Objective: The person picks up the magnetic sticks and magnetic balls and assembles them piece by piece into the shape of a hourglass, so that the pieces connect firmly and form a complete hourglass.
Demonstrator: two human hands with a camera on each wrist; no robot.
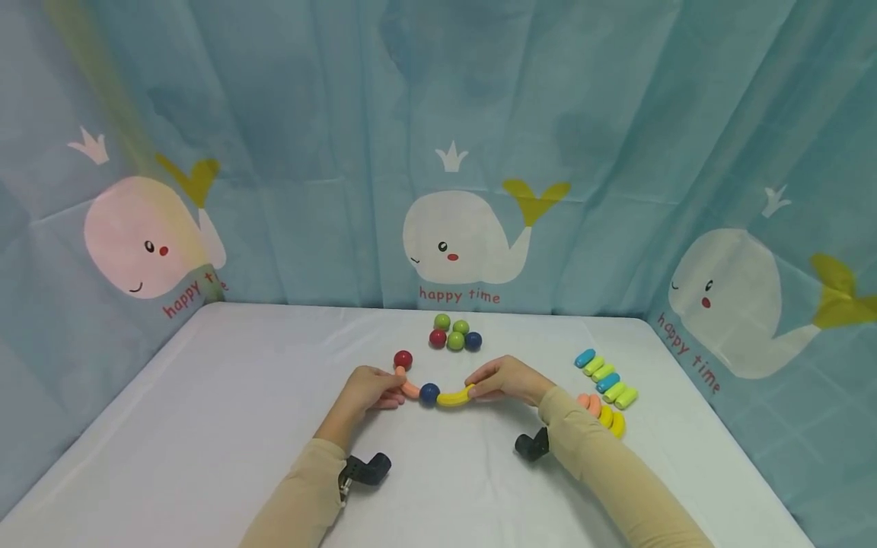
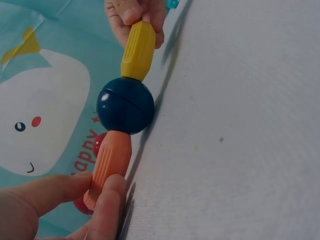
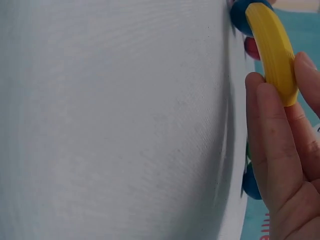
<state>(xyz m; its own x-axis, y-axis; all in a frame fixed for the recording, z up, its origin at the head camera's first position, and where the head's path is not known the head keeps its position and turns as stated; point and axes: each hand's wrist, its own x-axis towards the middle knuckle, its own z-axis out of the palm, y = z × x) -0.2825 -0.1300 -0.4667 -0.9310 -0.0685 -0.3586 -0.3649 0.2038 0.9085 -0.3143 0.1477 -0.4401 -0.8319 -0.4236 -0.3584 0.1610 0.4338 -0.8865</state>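
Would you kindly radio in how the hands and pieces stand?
Left hand pinching orange piece; right hand pinching yellow piece. Blue ball between, touching both pieces. Five balls grouped beyond, apart from both hands; no obstruction seen.

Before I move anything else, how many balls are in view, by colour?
Red balls: 2
Green balls: 3
Dark blue balls: 2
Total: 7
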